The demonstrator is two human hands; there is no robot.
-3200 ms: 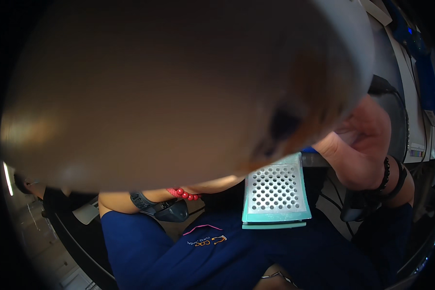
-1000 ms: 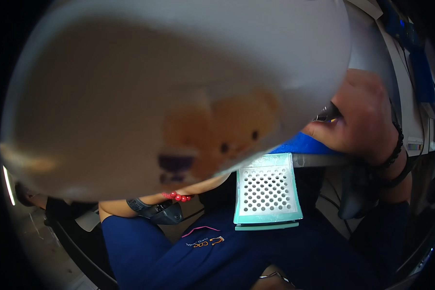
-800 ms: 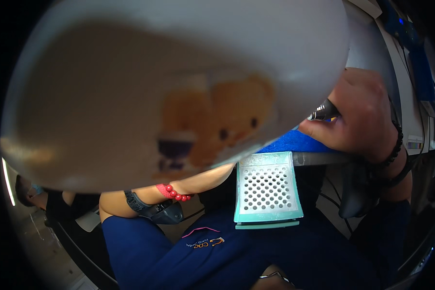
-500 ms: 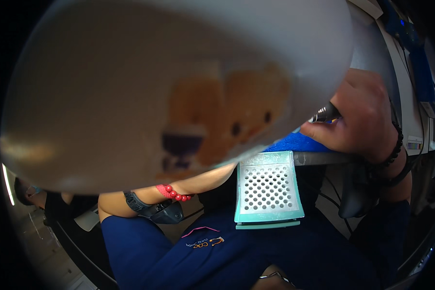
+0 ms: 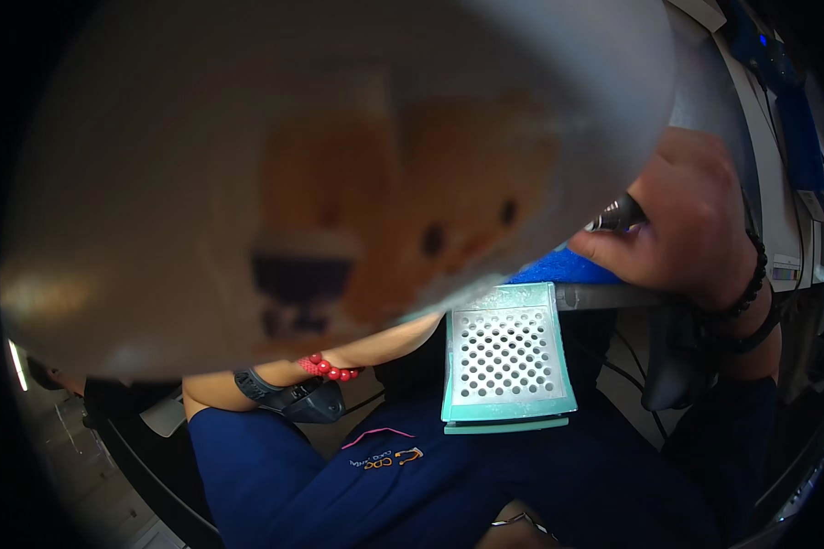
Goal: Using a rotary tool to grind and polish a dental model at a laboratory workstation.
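A large pale, blurred object (image 5: 156, 183) with an orange cartoon animal print fills the upper left, very close to the camera. Behind its lower edge my left forearm (image 5: 394, 344) disappears, so the fingers of that hand and whatever they hold are hidden. On the right, my right hand (image 5: 682, 215) is closed around a black cylindrical hand tool (image 5: 621, 212) with a silver collar. The tool's working end lies behind the pale object. Just below and left of this hand is a bright blue surface (image 5: 568, 268).
A turquoise-framed tray (image 5: 508, 424) with a perforated white plate juts from the bench edge toward my lap. Black padded supports (image 5: 316, 403) sit under both forearms. Cables and blue equipment (image 5: 810, 137) line the right side. Another person (image 5: 46, 373) is partly visible at far left.
The print on the pale object has shifted left and slightly upward, and looks larger and more blurred. My right hand and the tool have barely moved; the left forearm shifted slightly left.
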